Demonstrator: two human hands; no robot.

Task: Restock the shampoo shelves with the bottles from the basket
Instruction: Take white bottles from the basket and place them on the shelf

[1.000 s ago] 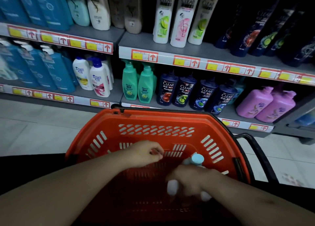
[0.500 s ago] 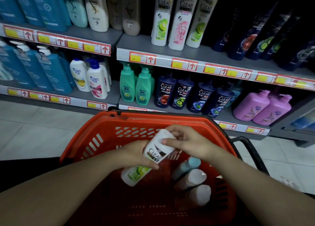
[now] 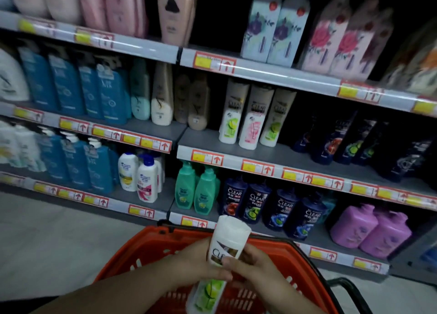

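A white Clear shampoo bottle (image 3: 224, 247) with a green lime label stands nearly upright above the orange basket (image 3: 151, 245), cap end down. My left hand (image 3: 196, 259) wraps its middle from the left and my right hand (image 3: 250, 268) grips it from the right. On the middle shelf (image 3: 201, 138), three matching white Clear bottles (image 3: 255, 117) stand in a row. The inside of the basket is mostly hidden behind my arms.
Dark Clear bottles (image 3: 267, 205) and green pump bottles (image 3: 196, 190) fill the bottom shelf just behind the basket. Purple jugs (image 3: 369, 231) sit at the lower right. Blue bottles (image 3: 78, 89) line the left shelves. The basket's black handle (image 3: 354, 292) sticks out at right.
Both hands lifted the white Clear bottle out of the basket and turned it from tilted to nearly upright. My view has tipped up toward the higher shelves.
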